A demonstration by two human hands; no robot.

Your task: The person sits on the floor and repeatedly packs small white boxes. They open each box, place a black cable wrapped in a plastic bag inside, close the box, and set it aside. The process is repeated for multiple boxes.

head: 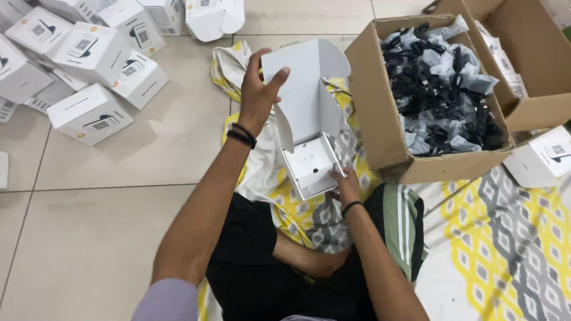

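Observation:
I sit on the floor with an open white carton [309, 128] in front of me, its lid flaps standing up. My left hand [260, 89] grips the upper lid flap, with dark bead bracelets on the wrist. My right hand [344, 184] holds the carton's lower right corner, a black band on that wrist. Inside the carton lies a white insert with a small dark mark.
A brown cardboard box [380, 119] full of black cables in clear bags stands to the right, a second brown box [523, 71] behind it. Several closed white cartons [89, 113] are piled at upper left on the tiles. A yellow-grey patterned cloth [505, 238] lies under me.

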